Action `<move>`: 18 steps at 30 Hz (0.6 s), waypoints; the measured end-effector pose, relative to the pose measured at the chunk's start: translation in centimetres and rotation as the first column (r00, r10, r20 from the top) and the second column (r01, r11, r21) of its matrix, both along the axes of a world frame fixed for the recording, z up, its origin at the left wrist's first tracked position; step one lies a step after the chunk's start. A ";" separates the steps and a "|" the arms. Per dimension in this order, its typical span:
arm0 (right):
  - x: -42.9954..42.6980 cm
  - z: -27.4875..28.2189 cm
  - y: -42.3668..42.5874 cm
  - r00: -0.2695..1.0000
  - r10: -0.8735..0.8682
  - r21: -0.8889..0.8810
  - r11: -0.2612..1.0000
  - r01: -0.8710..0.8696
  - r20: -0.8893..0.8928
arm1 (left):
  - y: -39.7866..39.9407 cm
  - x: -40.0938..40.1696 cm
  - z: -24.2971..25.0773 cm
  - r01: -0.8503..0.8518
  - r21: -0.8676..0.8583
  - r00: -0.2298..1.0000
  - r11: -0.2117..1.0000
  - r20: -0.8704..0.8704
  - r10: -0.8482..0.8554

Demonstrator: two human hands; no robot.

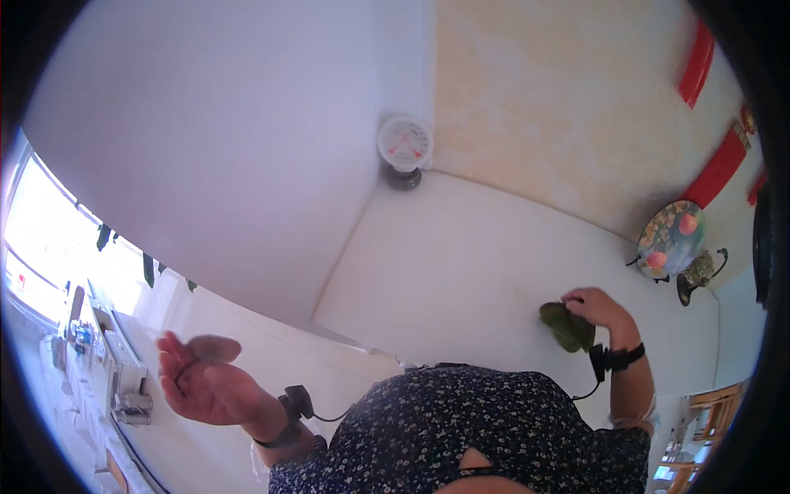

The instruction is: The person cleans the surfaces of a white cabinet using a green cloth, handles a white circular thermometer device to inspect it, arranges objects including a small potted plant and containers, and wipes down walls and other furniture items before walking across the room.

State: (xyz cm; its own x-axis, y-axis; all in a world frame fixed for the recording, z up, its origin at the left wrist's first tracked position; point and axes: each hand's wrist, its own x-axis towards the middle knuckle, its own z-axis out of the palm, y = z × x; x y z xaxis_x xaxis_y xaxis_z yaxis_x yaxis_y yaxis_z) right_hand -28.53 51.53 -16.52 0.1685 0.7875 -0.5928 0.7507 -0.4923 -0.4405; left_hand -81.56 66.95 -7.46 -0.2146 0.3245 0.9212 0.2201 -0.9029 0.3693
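Note:
My right hand pinches a dark green, folded piece, apparently cloth, which hangs from the fingertips over a white surface. A black strap with a small device is around that wrist. On the other side, my left hand is raised with its palm upward and its fingers apart and slightly bent. It is blurred, and I see nothing held in it. Another black wrist strap is there, with a cable running toward my patterned dark top.
In the far corner, a round white item with red marks sits above a dark round base. A painted decorative plate stands at right beside a dark ornament. Red strips hang on the wall. A bright window is at left.

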 end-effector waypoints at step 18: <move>-7.9 3.9 29.3 0.751 0.048 0.397 0.870 0.292 -0.658 | 2.5 -0.9 0.2 -0.787 0.132 0.568 0.603 -0.229 0.791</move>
